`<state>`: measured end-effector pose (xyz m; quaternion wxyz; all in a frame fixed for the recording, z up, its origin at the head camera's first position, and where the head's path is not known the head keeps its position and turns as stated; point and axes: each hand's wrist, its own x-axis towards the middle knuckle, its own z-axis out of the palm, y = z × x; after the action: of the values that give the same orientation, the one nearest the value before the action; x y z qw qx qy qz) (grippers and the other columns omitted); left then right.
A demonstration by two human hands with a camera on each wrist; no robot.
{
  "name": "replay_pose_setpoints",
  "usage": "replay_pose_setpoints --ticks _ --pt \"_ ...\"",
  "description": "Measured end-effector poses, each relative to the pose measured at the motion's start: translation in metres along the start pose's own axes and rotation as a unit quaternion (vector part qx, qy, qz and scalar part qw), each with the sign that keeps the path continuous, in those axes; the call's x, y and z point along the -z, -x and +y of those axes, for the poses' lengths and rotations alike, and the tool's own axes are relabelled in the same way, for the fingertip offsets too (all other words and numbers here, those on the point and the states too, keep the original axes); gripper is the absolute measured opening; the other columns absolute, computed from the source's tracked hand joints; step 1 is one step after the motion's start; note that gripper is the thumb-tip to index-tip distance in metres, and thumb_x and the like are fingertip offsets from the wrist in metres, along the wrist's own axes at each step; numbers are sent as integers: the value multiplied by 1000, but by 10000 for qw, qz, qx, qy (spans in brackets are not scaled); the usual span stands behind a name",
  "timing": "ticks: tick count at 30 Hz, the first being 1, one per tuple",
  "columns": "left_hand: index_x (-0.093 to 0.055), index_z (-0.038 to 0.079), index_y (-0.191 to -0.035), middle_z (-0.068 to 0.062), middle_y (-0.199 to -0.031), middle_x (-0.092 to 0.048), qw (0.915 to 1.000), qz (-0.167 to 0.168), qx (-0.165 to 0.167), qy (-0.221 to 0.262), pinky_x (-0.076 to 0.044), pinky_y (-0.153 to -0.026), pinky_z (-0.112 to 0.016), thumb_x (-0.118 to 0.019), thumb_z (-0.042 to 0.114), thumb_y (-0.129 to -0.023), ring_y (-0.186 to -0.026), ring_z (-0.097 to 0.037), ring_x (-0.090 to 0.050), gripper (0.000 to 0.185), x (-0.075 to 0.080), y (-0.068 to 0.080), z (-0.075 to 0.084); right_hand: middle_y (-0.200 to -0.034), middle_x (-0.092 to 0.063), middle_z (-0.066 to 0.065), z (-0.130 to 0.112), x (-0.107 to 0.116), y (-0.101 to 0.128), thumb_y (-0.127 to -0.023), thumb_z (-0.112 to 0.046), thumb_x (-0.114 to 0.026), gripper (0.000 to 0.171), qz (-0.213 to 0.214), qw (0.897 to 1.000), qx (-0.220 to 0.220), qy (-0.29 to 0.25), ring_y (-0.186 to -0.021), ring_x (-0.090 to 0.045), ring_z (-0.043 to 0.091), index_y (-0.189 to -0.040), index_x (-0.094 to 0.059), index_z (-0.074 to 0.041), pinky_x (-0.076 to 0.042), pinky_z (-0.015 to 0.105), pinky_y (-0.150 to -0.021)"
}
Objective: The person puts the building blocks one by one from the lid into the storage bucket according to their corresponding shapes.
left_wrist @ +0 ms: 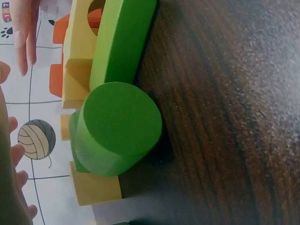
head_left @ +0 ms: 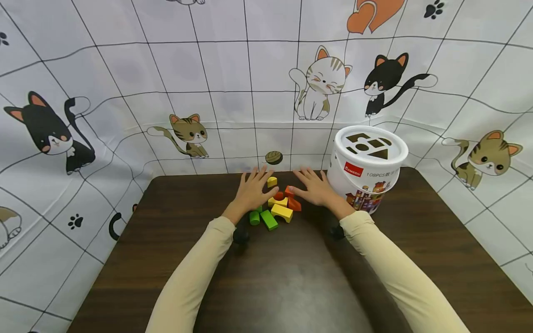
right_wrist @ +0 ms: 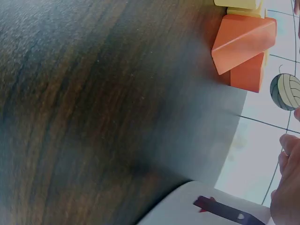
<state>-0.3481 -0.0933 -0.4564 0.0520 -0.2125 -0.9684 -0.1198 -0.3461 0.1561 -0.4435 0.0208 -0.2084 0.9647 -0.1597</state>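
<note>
A small pile of wooden blocks lies at the middle of the far side of the dark table (head_left: 266, 282). It includes a yellow arch (head_left: 281, 212), a green bar (head_left: 269, 219), a green cylinder (head_left: 254, 217), orange pieces (head_left: 293, 203) and a small yellow block (head_left: 272, 181). My left hand (head_left: 251, 189) lies flat on the table against the pile's left side, fingers straight. My right hand (head_left: 314, 187) lies flat on the right side, its thumb by an orange block (head_left: 288, 190). The left wrist view shows the green cylinder (left_wrist: 117, 129) and green bar (left_wrist: 122, 42) close up. In the right wrist view an orange block (right_wrist: 243, 44) sits at the upper right.
A white bucket (head_left: 366, 166) with shape-cut holes in its lid stands just right of my right hand; its lower edge (right_wrist: 211, 206) appears in the right wrist view. A cat-print cloth (head_left: 250, 92) hangs behind and around the table. Both cream sleeves (head_left: 195, 263) reach over the near table.
</note>
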Motion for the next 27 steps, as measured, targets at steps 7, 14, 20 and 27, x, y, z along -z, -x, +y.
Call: replay_pose_setpoints --ticks 7,14,20,27 --pt "-18 27 -165 -7 -172 -14 9993 62 37 355 -7 -121 -70 -41 62 -102 -159 -37 -12 76 10 -3 1 -171 -15 14 -12 25 1 -102 -60 -45 79 86 9997 203 105 -159 -8 37 -165 -19 -19 2 66 -123" --pt "-18 24 -165 -10 -171 -18 9946 497 -128 898 -10 -120 -71 -43 62 -101 -157 -40 -15 78 20 -9 19 -171 -16 16 -27 72 13 -100 -55 -54 82 373 9969 672 180 -159 -8 38 -165 -17 -21 1 66 -123" --pt "-16 24 -165 -9 -170 -22 9839 997 -524 1389 -15 -119 -72 -47 62 -99 -157 -37 -20 82 37 -12 39 -171 -17 14 -33 116 35 -99 -53 -58 82 718 9934 889 134 -159 -10 36 -165 -19 -24 -1 65 -124" --pt "-13 25 -165 -2 -170 -22 9629 1040 -531 2433 -22 -123 -61 -59 59 -94 -156 -28 -25 92 54 -15 76 -170 -21 13 -6 160 73 -95 -47 -66 84 1266 9894 646 -289 -159 -11 35 -164 -24 -23 -6 66 -123"
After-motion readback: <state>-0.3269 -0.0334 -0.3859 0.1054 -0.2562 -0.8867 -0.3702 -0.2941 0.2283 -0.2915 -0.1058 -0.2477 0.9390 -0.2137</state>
